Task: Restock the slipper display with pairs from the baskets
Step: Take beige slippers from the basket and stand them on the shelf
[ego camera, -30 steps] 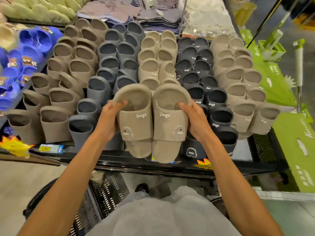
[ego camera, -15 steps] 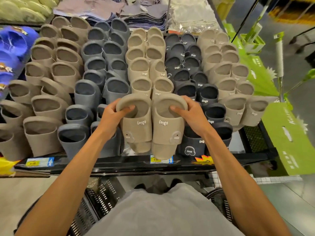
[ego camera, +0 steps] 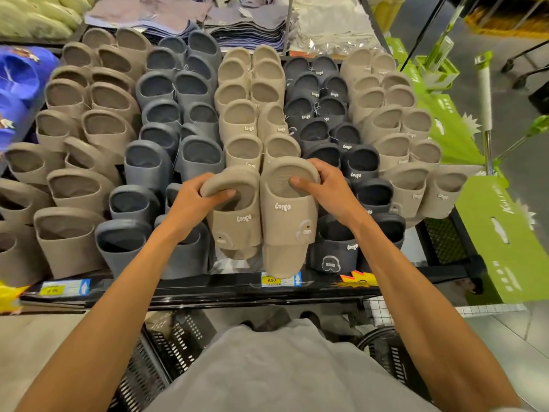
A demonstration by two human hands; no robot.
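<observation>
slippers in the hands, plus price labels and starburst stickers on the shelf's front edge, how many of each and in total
beige slippers: 2, one gripped by the left hand, one by the right hand
price labels: 2
starburst stickers: 2
total: 6

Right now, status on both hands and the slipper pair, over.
Left hand grips left beige slipper, right hand grips right beige slipper. Pair toe-down at front of beige column. Grey slippers crowd both sides.
</observation>
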